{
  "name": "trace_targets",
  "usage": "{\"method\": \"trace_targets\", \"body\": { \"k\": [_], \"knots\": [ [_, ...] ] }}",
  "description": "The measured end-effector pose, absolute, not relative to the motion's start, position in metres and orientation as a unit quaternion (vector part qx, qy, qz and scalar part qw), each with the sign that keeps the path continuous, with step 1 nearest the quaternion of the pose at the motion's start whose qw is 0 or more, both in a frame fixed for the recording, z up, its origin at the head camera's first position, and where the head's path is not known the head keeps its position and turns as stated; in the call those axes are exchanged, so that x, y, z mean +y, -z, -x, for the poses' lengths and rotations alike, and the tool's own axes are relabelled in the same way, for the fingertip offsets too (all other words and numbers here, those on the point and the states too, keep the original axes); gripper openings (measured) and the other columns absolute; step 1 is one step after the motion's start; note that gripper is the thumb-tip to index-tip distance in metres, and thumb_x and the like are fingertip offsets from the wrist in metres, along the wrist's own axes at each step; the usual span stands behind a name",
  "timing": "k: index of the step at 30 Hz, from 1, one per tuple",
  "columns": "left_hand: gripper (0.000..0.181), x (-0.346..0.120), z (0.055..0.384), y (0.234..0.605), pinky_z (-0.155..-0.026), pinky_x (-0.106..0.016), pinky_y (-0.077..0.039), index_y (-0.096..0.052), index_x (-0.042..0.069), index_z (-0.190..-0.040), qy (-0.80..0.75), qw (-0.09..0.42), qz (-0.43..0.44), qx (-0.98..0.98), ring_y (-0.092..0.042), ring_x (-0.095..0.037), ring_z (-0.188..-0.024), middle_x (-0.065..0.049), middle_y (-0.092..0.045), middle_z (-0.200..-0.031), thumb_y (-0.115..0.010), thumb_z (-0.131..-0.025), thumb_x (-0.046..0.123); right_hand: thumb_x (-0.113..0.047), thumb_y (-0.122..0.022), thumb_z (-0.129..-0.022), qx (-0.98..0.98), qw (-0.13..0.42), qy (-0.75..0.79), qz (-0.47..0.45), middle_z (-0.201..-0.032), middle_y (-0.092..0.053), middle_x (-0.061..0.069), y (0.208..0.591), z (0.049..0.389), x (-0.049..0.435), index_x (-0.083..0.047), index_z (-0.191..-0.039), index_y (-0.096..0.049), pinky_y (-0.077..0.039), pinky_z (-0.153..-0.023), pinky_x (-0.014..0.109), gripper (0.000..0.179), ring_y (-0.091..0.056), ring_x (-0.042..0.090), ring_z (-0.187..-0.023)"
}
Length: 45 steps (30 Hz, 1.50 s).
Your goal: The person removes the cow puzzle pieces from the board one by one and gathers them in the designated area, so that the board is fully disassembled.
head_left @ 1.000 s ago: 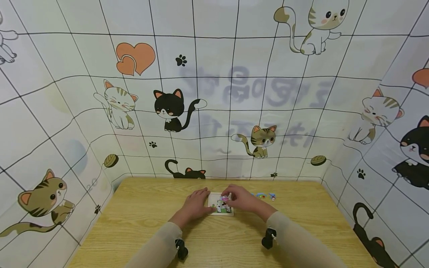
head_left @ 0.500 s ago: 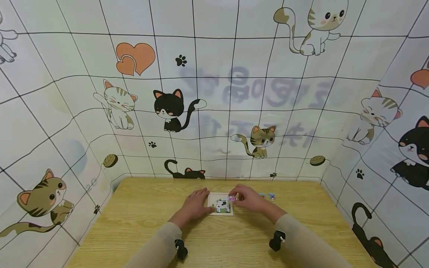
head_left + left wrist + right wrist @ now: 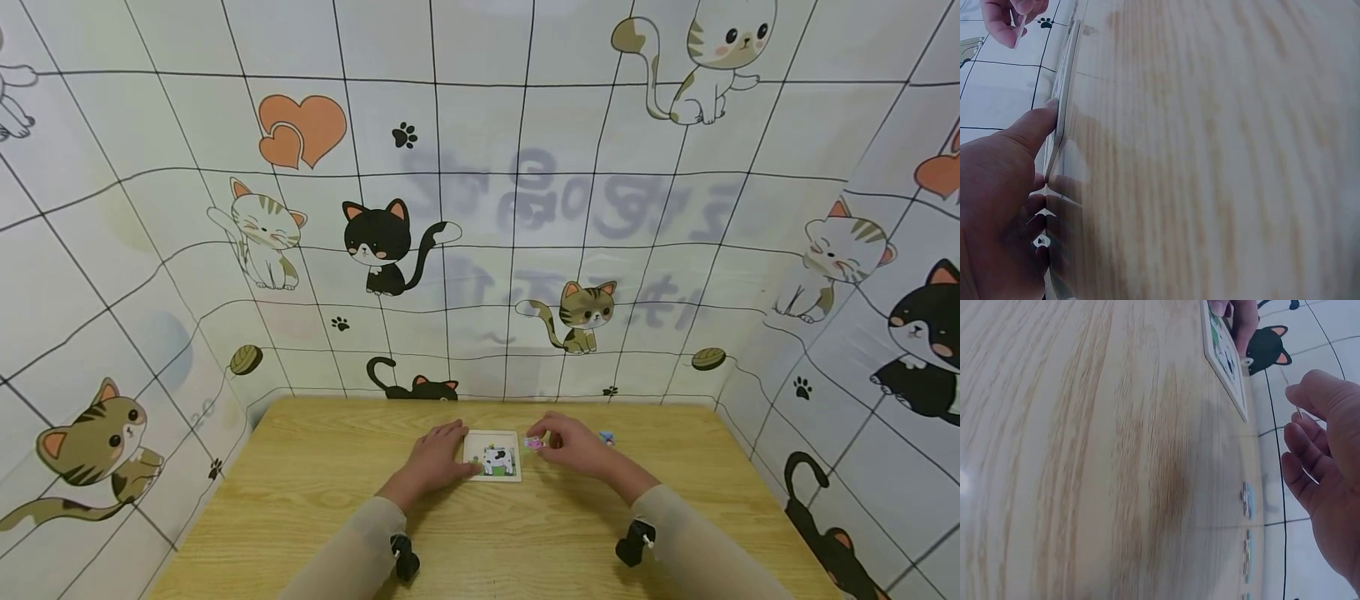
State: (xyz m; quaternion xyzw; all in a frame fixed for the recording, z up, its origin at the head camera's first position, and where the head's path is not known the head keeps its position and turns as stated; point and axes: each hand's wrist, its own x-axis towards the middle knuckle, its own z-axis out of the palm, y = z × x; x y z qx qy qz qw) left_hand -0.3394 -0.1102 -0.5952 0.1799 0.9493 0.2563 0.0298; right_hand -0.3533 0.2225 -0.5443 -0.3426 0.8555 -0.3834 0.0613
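Note:
A small square jigsaw board (image 3: 491, 436) with a pale rim and a black-and-white cow picture lies on the table. My left hand (image 3: 433, 457) rests at its left edge, fingers extended; in the left wrist view the thumb (image 3: 1038, 125) presses on the board. Just right of the board, my right hand (image 3: 576, 447) pinches a pink puzzle piece (image 3: 534, 442) between thumb and fingers. Seen edge-on in the right wrist view, that piece (image 3: 1299, 412) is a thin sliver held above the table. Its printed picture is too small to make out.
Loose puzzle pieces lie in a row right of the board, partly hidden by my right hand; one blue piece (image 3: 607, 437) shows in the head view. The wooden table (image 3: 337, 467) ends at a cat-print curtain (image 3: 480, 333) behind and at both sides.
My right hand has moved right, carrying the pink puzzle piece from over the board's upper right to beside it. More of the cow picture shows. My left hand has stayed in place.

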Motion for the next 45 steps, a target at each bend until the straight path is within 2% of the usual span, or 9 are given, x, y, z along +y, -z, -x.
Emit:
{"method": "trace_targets", "body": {
  "k": [8,14,19,27,45],
  "knots": [
    [0.089,-0.108,0.34,0.594,-0.127,-0.07,-0.028,-0.05,0.008,-0.165,-0.243,0.034,-0.175,0.953,-0.036,-0.043,-0.161,-0.015,-0.04,-0.175,-0.079,-0.099,0.06,-0.004,-0.075,-0.105,0.858,0.058,0.399,0.319,-0.118,-0.067,0.016,0.546,0.35,0.24,-0.001,-0.132,-0.074,-0.054,-0.072,0.031,0.028,-0.06,0.018,-0.084],
    [0.089,-0.108,0.338,0.592,-0.127,-0.069,-0.028,-0.051,0.008,-0.165,-0.242,0.036,-0.172,0.954,-0.036,-0.043,-0.161,-0.015,-0.04,-0.175,-0.079,-0.098,0.06,-0.004,-0.077,-0.103,0.863,0.056,0.397,0.306,-0.117,-0.067,0.01,0.552,0.35,0.25,-0.005,-0.13,-0.076,-0.054,-0.071,0.029,0.027,-0.06,0.016,-0.083],
    [0.089,-0.108,0.338,0.592,-0.127,-0.069,-0.029,-0.051,0.008,-0.165,-0.24,0.037,-0.173,0.955,-0.037,-0.043,-0.16,-0.015,-0.041,-0.175,-0.079,-0.098,0.061,-0.005,-0.077,-0.104,0.863,0.06,0.394,0.31,-0.112,-0.067,0.012,0.552,0.349,0.258,-0.003,-0.127,-0.077,-0.053,-0.07,0.029,0.023,-0.057,0.014,-0.081],
    [0.09,-0.11,0.342,0.598,-0.127,-0.071,-0.027,-0.052,0.008,-0.164,-0.257,0.033,-0.177,0.949,-0.036,-0.044,-0.16,-0.015,-0.041,-0.175,-0.08,-0.097,0.06,-0.007,-0.076,-0.105,0.871,0.07,0.38,0.305,-0.114,-0.066,0.012,0.552,0.348,0.27,-0.003,-0.129,-0.076,-0.052,-0.069,0.029,0.024,-0.056,0.012,-0.082],
    [0.09,-0.11,0.34,0.595,-0.126,-0.07,-0.029,-0.051,0.008,-0.165,-0.24,0.034,-0.177,0.954,-0.037,-0.042,-0.16,-0.014,-0.041,-0.175,-0.078,-0.098,0.063,-0.003,-0.074,-0.105,0.878,0.081,0.371,0.292,-0.115,-0.065,0.011,0.559,0.347,0.272,-0.002,-0.13,-0.075,-0.053,-0.068,0.028,0.025,-0.058,0.012,-0.082]
  ]
}}
